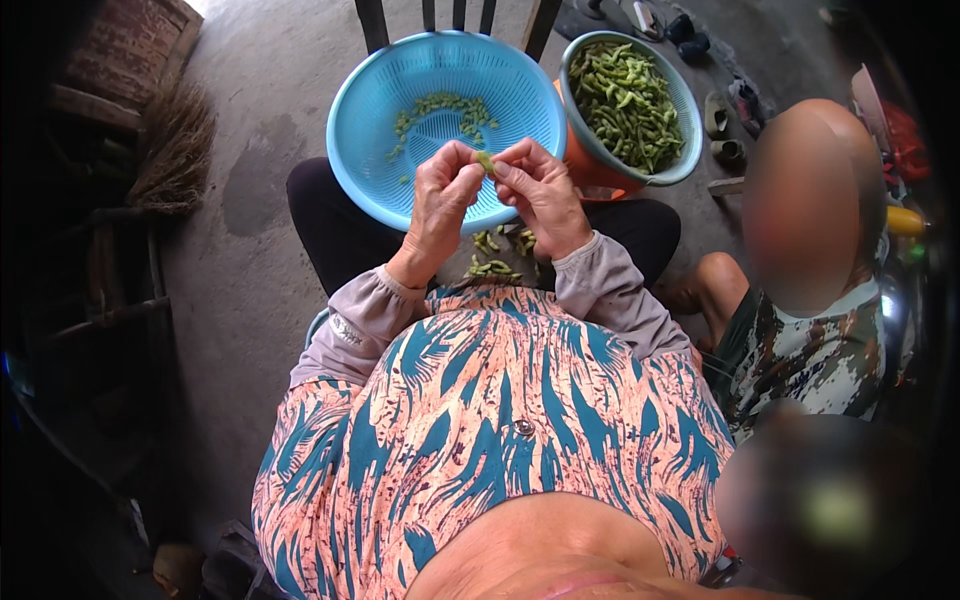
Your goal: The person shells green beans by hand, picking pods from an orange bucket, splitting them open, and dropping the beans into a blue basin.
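Observation:
Between my fingertips is one green soybean pod (pixel 485 161), pinched from both sides. My left hand (pixel 444 196) grips its left end, and my right hand (pixel 541 196) grips the other with thumb and forefinger. Both hands are above the near rim of a blue plastic colander (pixel 360 169). Shelled green beans (pixel 472 111) lie scattered on the colander's bottom, mostly toward its far side. To the right, a basket (pixel 694 142) is heaped with unshelled pods (pixel 622 105). Several more pods (pixel 491 266) lie below the colander, between my knees.
An orange bucket (pixel 581 161) stands beneath the basket. Behind the colander rises a chair back (pixel 457 15). A person in a camouflage shirt (pixel 814 360) sits close on my right. Shoes (pixel 716 112) lie on the floor at right; a straw broom (pixel 176 150) leans at left.

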The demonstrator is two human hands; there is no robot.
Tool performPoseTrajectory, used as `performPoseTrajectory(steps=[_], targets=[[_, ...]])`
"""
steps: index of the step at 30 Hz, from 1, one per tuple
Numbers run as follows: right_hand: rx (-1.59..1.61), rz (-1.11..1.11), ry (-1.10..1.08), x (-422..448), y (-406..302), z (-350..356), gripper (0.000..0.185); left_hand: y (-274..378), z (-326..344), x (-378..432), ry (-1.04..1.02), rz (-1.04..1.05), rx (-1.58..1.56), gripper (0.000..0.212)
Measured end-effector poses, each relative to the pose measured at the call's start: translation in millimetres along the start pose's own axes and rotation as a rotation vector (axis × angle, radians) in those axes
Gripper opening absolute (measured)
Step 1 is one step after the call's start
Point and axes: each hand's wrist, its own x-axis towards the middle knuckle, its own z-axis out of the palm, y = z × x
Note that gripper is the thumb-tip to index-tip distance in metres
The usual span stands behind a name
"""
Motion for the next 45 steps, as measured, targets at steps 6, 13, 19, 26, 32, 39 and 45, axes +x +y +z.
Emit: performPoseTrajectory(steps=[6,13,19,26,32,39,45], targets=[[-0.114,-0.083,-0.016,0,7,4,0.010,-4,-7,4,0.000,-0.192,-0.174,0.013],[-0.349,-0.128,0.056,-1,7,0,0.012,-7,-7,2,0.027,-0.102,0.045,0.013],[-0.127,-0.133,0.157,3,28,-2,0.015,-10,-4,3,0.152,0.108,0.348,0.007],[-0.449,-0.338,0.247,2,28,4,0.011,-20,-4,4,0.097,0.480,0.825,0.012],[-0.671,-0.561,0.204,1,30,2,0.007,-15,-8,2,-0.021,0.246,0.550,0.009],[-0.780,-0.533,0.135,-36,5,-32,0.009,-4,-15,4,0.035,0.230,0.410,0.008],[-0.880,-0.363,0.225,-43,-24,-121,0.014,-10,-57,14,0.077,0.460,1.160,0.036]])
